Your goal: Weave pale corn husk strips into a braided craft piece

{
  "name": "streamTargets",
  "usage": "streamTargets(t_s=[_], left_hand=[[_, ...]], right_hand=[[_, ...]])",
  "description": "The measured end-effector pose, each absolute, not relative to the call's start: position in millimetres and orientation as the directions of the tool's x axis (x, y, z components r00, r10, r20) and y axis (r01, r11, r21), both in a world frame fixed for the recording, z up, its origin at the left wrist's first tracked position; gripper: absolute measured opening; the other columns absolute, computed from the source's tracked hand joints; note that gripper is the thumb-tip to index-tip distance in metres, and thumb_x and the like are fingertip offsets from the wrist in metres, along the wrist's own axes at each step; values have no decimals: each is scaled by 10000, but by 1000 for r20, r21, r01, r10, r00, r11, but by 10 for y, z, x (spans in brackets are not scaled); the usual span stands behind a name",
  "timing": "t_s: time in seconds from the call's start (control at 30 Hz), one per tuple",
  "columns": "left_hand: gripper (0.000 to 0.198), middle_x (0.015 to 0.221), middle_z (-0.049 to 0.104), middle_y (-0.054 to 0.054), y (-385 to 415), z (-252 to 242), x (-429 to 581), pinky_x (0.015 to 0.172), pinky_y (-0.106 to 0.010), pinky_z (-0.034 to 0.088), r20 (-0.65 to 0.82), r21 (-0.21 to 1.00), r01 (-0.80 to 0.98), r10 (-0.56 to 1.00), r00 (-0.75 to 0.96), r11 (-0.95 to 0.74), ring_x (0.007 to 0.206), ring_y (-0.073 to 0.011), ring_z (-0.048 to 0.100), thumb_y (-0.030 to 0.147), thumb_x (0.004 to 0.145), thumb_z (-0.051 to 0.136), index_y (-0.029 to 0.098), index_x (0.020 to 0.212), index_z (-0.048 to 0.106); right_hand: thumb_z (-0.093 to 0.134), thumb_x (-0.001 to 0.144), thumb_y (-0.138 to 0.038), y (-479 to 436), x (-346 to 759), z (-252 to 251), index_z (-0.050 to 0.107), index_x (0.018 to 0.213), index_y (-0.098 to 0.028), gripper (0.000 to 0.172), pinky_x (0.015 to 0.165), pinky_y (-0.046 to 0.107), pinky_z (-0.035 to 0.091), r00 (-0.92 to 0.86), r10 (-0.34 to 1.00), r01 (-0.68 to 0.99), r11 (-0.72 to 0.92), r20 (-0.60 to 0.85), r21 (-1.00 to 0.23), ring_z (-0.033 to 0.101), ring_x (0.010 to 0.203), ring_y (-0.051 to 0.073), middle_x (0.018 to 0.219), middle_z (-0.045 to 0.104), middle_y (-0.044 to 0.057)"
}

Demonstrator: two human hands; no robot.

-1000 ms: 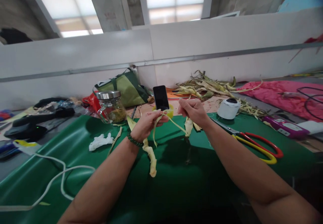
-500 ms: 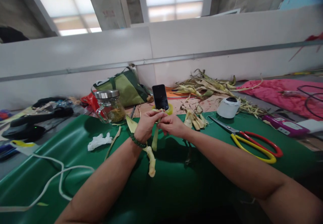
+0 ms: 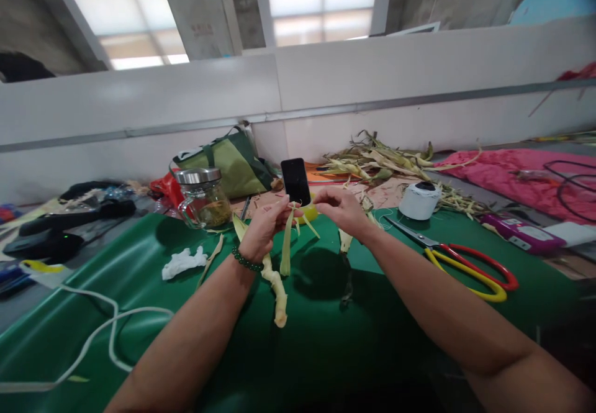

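My left hand (image 3: 261,231), with a green bead bracelet (image 3: 246,260) at the wrist, pinches pale green husk strips (image 3: 287,245) that hang below its fingertips. To the right, apart from it, my right hand (image 3: 342,213) is raised with thumb and fingers pressed together; what they hold, if anything, is too small to make out. Under the left wrist lies a knobbly pale yellow stalk (image 3: 279,298) on the green mat (image 3: 326,344). A dry husk piece with a dark end (image 3: 345,245) is below the right hand. Behind the hands, a phone (image 3: 295,180) leans by a yellow roll (image 3: 308,210).
Large scissors (image 3: 482,271) with red and yellow handles lie on the right, beside a white thread spool (image 3: 420,202). Dried husks (image 3: 382,159) are heaped at the back. On the left are a glass jar (image 3: 205,200), a green bag (image 3: 233,163), crumpled tissue (image 3: 184,263) and a white cable (image 3: 112,325).
My right hand has parted from the left and moved right and slightly up. My left hand keeps hold of the husk strips, and more of them now show.
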State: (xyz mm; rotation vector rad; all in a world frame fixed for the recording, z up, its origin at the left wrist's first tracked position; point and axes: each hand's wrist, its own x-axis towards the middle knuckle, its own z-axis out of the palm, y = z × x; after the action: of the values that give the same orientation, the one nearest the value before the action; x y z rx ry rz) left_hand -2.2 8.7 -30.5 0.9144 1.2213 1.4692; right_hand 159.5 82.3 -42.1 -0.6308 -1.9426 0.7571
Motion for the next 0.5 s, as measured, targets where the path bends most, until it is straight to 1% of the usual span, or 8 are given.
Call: streamTargets(t_s=[0.03, 0.1, 0.17, 0.2, 0.27, 0.33, 0.4, 0.5], left_hand=[[367, 638, 701, -61, 82, -304, -16, 481, -191, 423, -33, 978, -206, 975, -220, -13, 504, -97, 576, 453, 621, 760, 112, 742, 703], [357, 610, 684, -47, 73, -303, -7, 470, -189, 413, -11, 984, -178, 984, -178, -21, 491, -89, 561, 437, 591, 782, 109, 705, 699], [335, 571, 657, -29, 70, -301, -2, 465, -186, 403, 20, 990, -135, 990, -140, -39, 475, -76, 535, 408, 558, 804, 106, 646, 690], [318, 556, 646, -21, 71, -299, -2, 465, -184, 398, 41, 992, -110, 990, -134, -56, 470, -68, 520, 390, 548, 811, 107, 622, 686], [287, 542, 637, -14, 76, -294, -3, 480, -188, 402, 94, 994, -49, 984, -151, -102, 472, -64, 507, 362, 545, 815, 113, 587, 676], [276, 554, 649, -19, 82, -288, -10, 511, -203, 424, 135, 991, 9, 973, -185, -136, 493, -75, 522, 356, 551, 813, 123, 570, 665], [281, 571, 661, -26, 87, -280, -26, 545, -221, 448, 147, 989, 55, 971, -191, -139, 514, -90, 545, 361, 555, 812, 129, 564, 654], [292, 563, 662, -29, 88, -268, -64, 552, -224, 455, 134, 988, 101, 977, -166, -119, 503, -91, 544, 365, 548, 818, 127, 554, 649]], right_hand=[[568, 671, -219, 834, 1592, -416, 608, 703, -152, 84, 616, 239, 416, -489, 703, 106, 636, 517, -764, 538, 661, 125, 704, 607, 15], [606, 662, -246, 828, 1563, -426, 630, 794, -146, 167, 674, 255, 452, -620, 684, 68, 535, 384, -842, 581, 728, 140, 794, 649, 37], [614, 698, -311, 803, 1527, -452, 633, 845, -141, 226, 670, 251, 458, -728, 611, 14, 466, 311, -884, 584, 716, 131, 800, 655, 36], [603, 724, -343, 792, 1515, -465, 634, 828, -138, 232, 636, 237, 447, -760, 574, -1, 468, 305, -884, 569, 673, 118, 754, 645, 24], [563, 776, -384, 781, 1513, -484, 628, 728, -133, 264, 540, 205, 390, -782, 531, 14, 537, 326, -843, 498, 554, 86, 612, 581, -10], [528, 814, -400, 783, 1539, -489, 616, 651, -131, 327, 476, 194, 327, -776, 527, 71, 618, 346, -783, 427, 480, 70, 511, 508, -32], [512, 833, -405, 794, 1577, -481, 611, 617, -129, 364, 460, 194, 302, -768, 533, 123, 667, 356, -734, 406, 460, 66, 483, 495, -32], [500, 845, -417, 818, 1620, -453, 616, 590, -129, 402, 458, 200, 294, -778, 532, 188, 704, 334, -685, 407, 456, 68, 486, 517, -21]])
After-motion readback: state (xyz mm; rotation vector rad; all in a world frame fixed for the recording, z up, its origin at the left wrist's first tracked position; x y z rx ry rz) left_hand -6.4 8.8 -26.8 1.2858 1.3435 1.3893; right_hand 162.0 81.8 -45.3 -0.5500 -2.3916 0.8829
